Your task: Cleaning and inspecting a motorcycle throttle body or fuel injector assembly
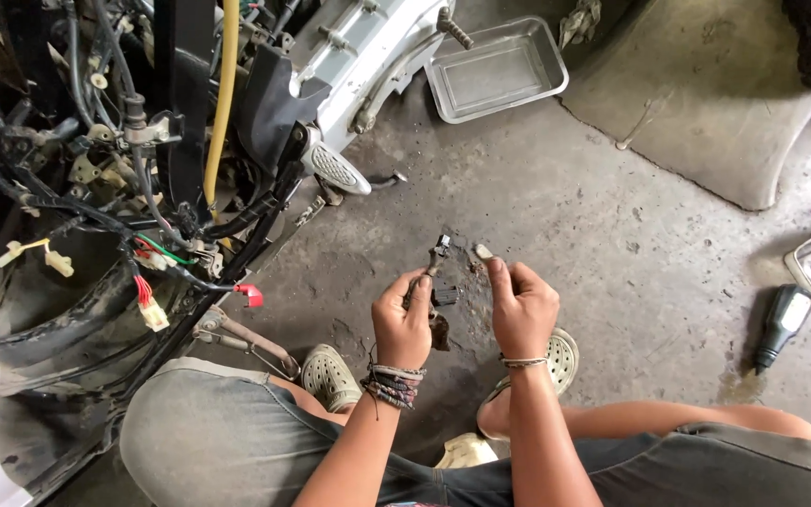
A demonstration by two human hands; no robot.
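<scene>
The left hand [404, 324] is closed around a small dark cable piece with a black plastic connector [439, 252] at its upper end; the connector stands up and out of the fist, tilted a little toward the other hand, and a second small black block [446, 297] shows just beside the knuckles on the inner side of the grip. The right hand [521, 310] is curled shut just beside it, the two fists near but apart, and pinches a small pale, flat-ended piece [483, 252] that pokes out above the thumb; what this piece is cannot be told. Below the grip, past braided wristbands [392, 385] on the left wrist, lie the person's bent knees in grey shorts [208, 432] and two perforated grey rubber clogs [330, 376] on the stained concrete floor [612, 235]. Up and to the left of the held connector hangs a stripped scooter frame with loose black wiring, red plugs and a yellow hose [225, 94]. Well above the hands lies a shallow rectangular metal tray [542, 70]. Far off to the right of the right fist lies a black handled tool [781, 324] on the floor
</scene>
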